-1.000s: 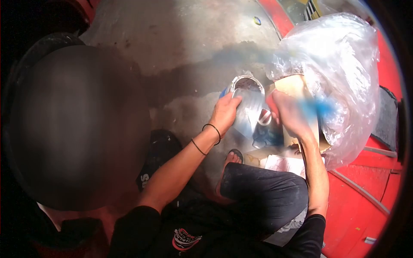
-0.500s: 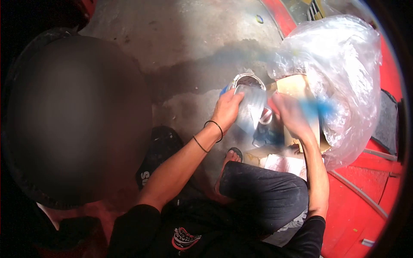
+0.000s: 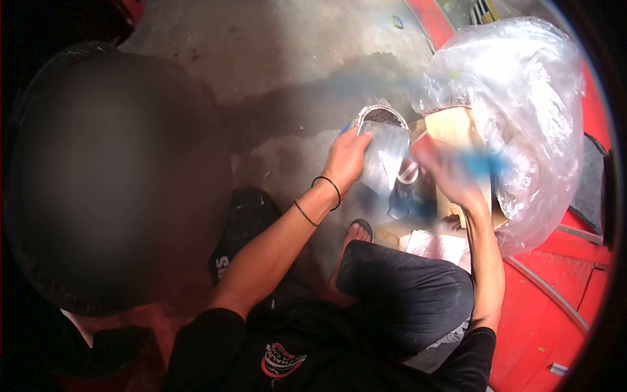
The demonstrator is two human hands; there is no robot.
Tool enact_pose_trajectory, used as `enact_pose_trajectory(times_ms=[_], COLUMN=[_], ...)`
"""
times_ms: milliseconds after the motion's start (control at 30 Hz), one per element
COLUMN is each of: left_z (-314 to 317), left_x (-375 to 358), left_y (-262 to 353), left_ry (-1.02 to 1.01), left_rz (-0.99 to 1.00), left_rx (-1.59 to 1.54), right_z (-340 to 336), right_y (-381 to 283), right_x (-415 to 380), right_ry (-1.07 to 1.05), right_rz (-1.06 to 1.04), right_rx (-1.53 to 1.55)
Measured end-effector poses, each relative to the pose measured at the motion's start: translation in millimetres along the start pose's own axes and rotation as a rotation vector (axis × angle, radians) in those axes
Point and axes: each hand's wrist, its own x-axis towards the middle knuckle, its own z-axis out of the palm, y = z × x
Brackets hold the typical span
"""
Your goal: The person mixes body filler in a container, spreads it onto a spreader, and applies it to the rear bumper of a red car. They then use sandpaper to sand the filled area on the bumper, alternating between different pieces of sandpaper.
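- Sheet (image 3: 386,157): gray and see-through, in front of the can (image 3: 382,107), its upper edge across the can's mouth. It covers more of that mouth than it did a second ago.
- Left hand (image 3: 346,157): just left of the can's mouth, clamped on the sheet's upper left side, thumb over the face. Its grip looks the same as before.
- Right hand (image 3: 444,166): right of the can, fingers curled. It and a red patch at the fingers are blurred, perhaps something held; I cannot tell whether the fingers are closed on anything.
- Both hands and the can sit a little higher and further right in view than half a second ago; the floor mark (image 3: 398,22) beyond the can has shifted likewise.
- Disc (image 3: 408,171): red and white, below and right of the can's mouth, between sheet and right hand.
- Box (image 3: 450,125): right of the can, partly hidden behind the right hand.
- Bag (image 3: 522,78): clear plastic, bulky, further right of the can, past the box.
- Paper (image 3: 434,247): below and right of the can.
- Foot (image 3: 356,232): below the can, on the near side.
- In the way: the sheet hides much of the can.
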Motion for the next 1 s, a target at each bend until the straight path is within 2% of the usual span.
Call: enact_pose_trajectory(times_ms=[500, 567, 700, 833, 900, 967, 1000], left_z=[3.8, 1.8, 1.4, 0.9, -0.1, -0.7, -0.9], left_x=[-1.3, 0.4, -1.7, -1.0, -0.7, 0.0, 0.1], left_y=[-15.4, -17.3, -12.7, -15.2, -18.0, -22.2, -23.3], left_ry=[-0.026, -0.027, -0.018, -0.027, -0.028, -0.029, -0.032], left_rz=[0.020, 0.033, 0.047, 0.051, 0.102, 0.115, 0.130], left_rx=[0.055, 0.094, 0.157, 0.108, 0.225, 0.274, 0.324], right_z=[8.9, 7.7, 8.3, 10.6, 12.2, 13.2, 13.7], right_y=[33.5, 32.1, 25.8, 22.7, 22.9, 20.1, 15.9], right_x=[13.2, 13.0, 12.1, 11.6, 11.3, 10.4, 10.1], right_ry=[0.025, 0.049, 0.033, 0.051, 0.061, 0.123, 0.123], right_rz=[-0.080, -0.105, -0.078, -0.109, -0.139, -0.231, -0.231], right_rx=[-0.044, -0.148, -0.159, -0.285, -0.312, -0.551, -0.551])
